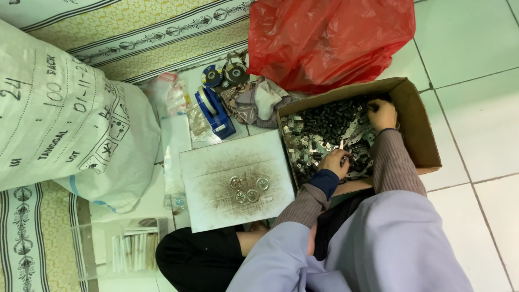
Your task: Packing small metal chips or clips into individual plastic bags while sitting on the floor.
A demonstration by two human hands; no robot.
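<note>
Because they lie heaped in the cardboard box (416,116), the small metal clips and black cylinders (324,127) look light, hard and slippery, best pinched one at a time by their flat edges. The left hand (334,162) curls closed around a few pieces at the near side of the heap; the right hand (382,113) digs in at the far corner, its grip hidden. Beside the box lies a stained white board (216,162) bearing four round metal discs (248,189); beyond sit a blue tape dispenser (216,111) and a crinkly red plastic bag (330,38).
</note>
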